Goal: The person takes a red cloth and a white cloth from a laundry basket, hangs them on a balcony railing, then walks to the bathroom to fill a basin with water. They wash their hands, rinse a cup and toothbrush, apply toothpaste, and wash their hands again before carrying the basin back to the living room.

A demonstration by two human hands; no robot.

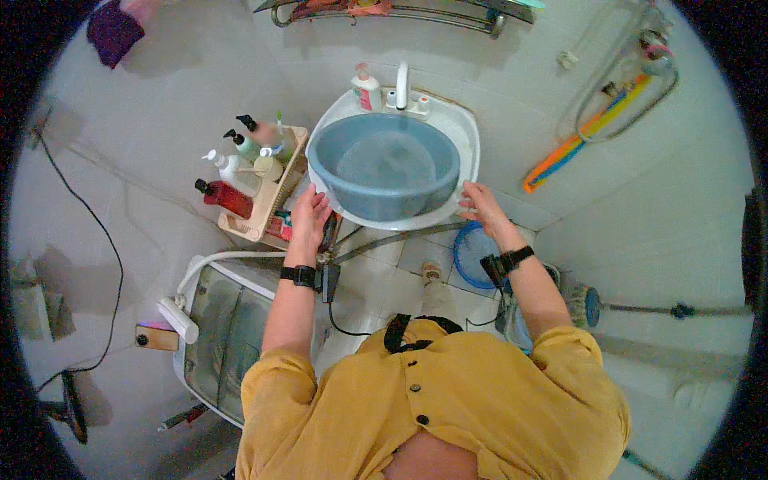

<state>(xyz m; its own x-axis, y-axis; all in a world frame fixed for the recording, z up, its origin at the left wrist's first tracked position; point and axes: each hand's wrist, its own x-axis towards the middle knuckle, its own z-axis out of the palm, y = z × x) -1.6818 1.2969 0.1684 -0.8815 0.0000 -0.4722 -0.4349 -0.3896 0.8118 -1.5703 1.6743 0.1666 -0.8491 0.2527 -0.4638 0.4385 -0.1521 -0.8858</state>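
Observation:
A blue-grey plastic basin (384,207) rests in the white washbasin (470,139), with what looks like cloudy water (387,159) inside. My left hand (309,216) is beside the washbasin's left front rim, fingers slightly apart. On the other side, my right hand (485,207) is by the right front rim with its fingers spread. Neither hand holds anything; whether the fingertips touch the rim, I cannot tell. Behind the basin stand a white faucet (402,84) and a pump bottle (366,91) with a pink-and-white label.
A beige plastic rack (264,219) holding several bottles (231,174) stands left of the washbasin. Below it is a top-loading washing machine (231,336) with a white hose (228,257). A blue round tub (474,258) sits on the tiled floor. A shower hose (627,132) hangs at right.

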